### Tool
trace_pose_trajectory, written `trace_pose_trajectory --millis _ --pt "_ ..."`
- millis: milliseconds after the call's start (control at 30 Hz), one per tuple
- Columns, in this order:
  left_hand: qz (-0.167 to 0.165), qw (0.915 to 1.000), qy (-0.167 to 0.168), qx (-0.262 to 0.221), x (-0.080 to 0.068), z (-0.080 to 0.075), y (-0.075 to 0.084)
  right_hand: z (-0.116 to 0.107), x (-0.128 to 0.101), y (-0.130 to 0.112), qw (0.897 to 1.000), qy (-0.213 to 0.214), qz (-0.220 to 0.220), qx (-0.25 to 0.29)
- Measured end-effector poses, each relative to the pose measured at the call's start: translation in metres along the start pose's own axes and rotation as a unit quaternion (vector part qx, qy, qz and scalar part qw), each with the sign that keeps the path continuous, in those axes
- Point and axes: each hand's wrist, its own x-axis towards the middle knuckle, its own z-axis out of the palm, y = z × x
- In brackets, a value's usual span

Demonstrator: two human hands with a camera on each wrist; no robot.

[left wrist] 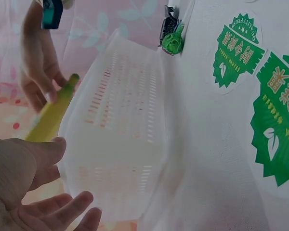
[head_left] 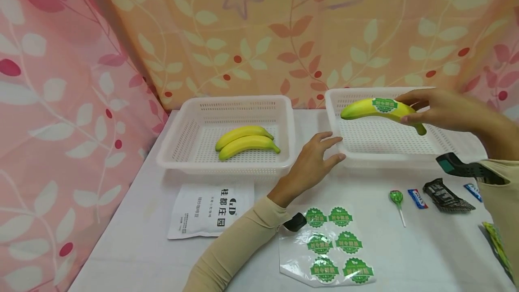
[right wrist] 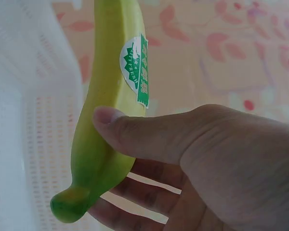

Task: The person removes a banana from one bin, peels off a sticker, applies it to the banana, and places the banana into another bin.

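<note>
My right hand (head_left: pixel 439 108) grips a yellow banana (head_left: pixel 362 108) near its stem end, above the right white basket (head_left: pixel 389 158). A green and white label (right wrist: pixel 135 70) is stuck on the banana's side, one edge lifting a little in the right wrist view. My left hand (head_left: pixel 311 162) holds nothing; its fingers are spread and relaxed at the near left corner of the right basket. In the left wrist view its fingertips (left wrist: pixel 82 199) overlap the basket's wall. Two more bananas (head_left: pixel 248 144) lie side by side in the left white basket (head_left: pixel 227 165).
A sheet of green stickers (head_left: pixel 324 242) lies on the white table near my left forearm. Left of it is a white printed pouch (head_left: pixel 207 211). At right are a green lollipop (head_left: pixel 396 197), a blue wrapped candy (head_left: pixel 417 198) and a black packet (head_left: pixel 446 195). Patterned curtains hang behind.
</note>
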Motion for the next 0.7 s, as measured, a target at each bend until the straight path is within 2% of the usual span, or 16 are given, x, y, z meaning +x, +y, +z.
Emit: trace_pose_trajectory --millis 167,333,533,700 --pt "-0.005 1.0000 0.000 -0.004 0.000 0.001 0.000 0.010 0.022 0.022 1.000 -0.031 -0.003 -0.002" --pt "-0.003 1.0000 0.002 0.003 0.000 0.002 0.000 0.021 0.037 0.039 0.996 -0.086 0.013 0.012" --pt "-0.007 0.9999 0.003 0.010 0.000 0.002 0.001 0.031 0.048 0.049 0.983 -0.175 0.049 0.030" --pt "-0.011 0.9999 0.003 0.010 0.000 0.002 0.001 0.037 0.052 0.048 0.972 -0.221 0.074 0.032"
